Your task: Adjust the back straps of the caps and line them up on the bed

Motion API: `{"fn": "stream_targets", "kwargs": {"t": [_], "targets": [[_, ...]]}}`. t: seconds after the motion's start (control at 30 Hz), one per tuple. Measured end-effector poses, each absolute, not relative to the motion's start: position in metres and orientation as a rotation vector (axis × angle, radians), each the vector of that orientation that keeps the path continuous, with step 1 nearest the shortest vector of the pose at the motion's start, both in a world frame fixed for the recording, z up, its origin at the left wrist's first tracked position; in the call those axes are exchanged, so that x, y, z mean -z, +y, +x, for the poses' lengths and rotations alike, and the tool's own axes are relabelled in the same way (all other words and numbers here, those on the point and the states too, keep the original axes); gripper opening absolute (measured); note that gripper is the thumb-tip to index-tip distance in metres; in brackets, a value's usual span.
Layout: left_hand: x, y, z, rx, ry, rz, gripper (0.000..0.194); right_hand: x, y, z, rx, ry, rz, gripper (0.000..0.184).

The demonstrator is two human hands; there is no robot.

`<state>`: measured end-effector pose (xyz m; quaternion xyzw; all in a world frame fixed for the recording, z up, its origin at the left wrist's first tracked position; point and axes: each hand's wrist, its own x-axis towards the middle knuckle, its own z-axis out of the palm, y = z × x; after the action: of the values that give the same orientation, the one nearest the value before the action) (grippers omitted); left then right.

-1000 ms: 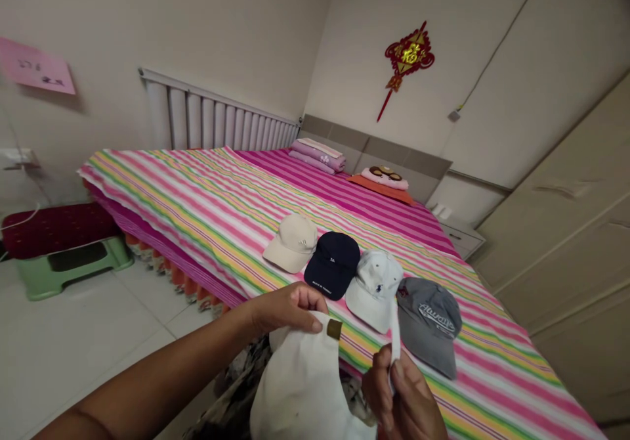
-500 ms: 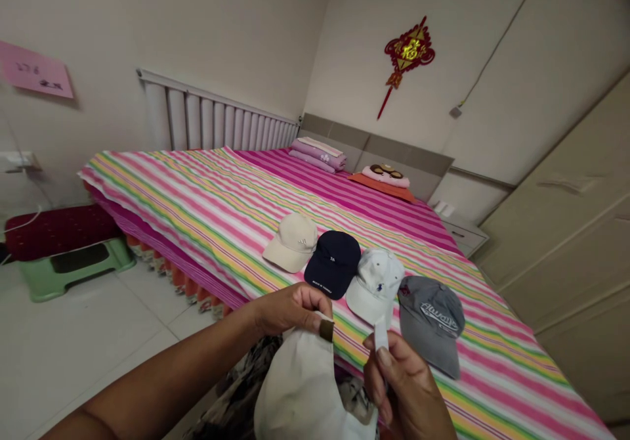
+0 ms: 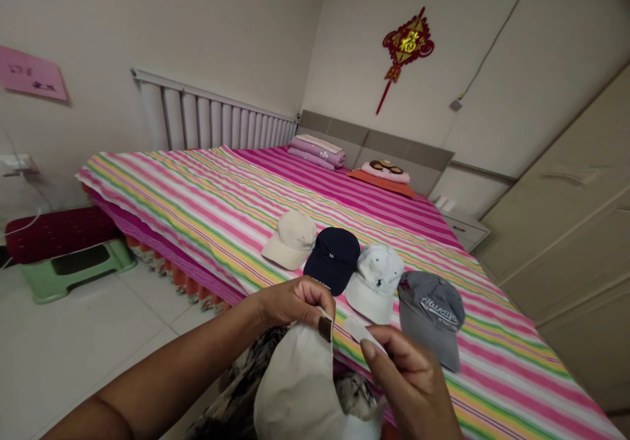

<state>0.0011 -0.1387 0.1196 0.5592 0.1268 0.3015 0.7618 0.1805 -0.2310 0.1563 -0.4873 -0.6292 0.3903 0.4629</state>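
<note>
A cream baseball cap [image 3: 295,387] hangs between my hands near my lap, its back opening toward me. My left hand [image 3: 300,305] is closed on the cap's edge, beside a brown-gold metal buckle on the strap end. Between thumb and fingers, my right hand [image 3: 403,368] pinches the cap's loose white strap, whose free end points toward the buckle, apart from it. Beyond lie a beige cap [image 3: 291,240], a navy cap [image 3: 333,259], a white cap [image 3: 377,282] and a grey cap [image 3: 433,315], side by side on the bed.
The bed [image 3: 197,210] has a striped sheet. Folded purple bedding [image 3: 317,152] and a pink pillow [image 3: 386,172] lie near the headboard. A green stool [image 3: 79,266] stands on the tiled floor at left, a nightstand [image 3: 465,230] and wardrobe [image 3: 566,243] at right.
My right hand has tilted the strap from upright to pointing left, bringing its end nearer the buckle. My left hand keeps its hold on the cap.
</note>
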Motion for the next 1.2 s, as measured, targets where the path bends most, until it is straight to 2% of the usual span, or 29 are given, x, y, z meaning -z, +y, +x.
{"fn": "stream_targets", "kwargs": {"t": [0.13,0.27,1.2], "targets": [[-0.124,-0.140,0.001,-0.653,0.309,1.230,0.030,-0.159,-0.232,0.181,-0.661,-1.696,-1.233,0.023],[-0.129,-0.143,0.000,-0.642,0.359,1.218,0.031,-0.162,-0.231,0.180,-0.545,-1.747,-1.213,0.024],[-0.133,-0.147,-0.004,-0.638,0.397,1.264,0.029,-0.156,-0.225,0.176,-0.601,-1.808,-1.227,0.024]]}}
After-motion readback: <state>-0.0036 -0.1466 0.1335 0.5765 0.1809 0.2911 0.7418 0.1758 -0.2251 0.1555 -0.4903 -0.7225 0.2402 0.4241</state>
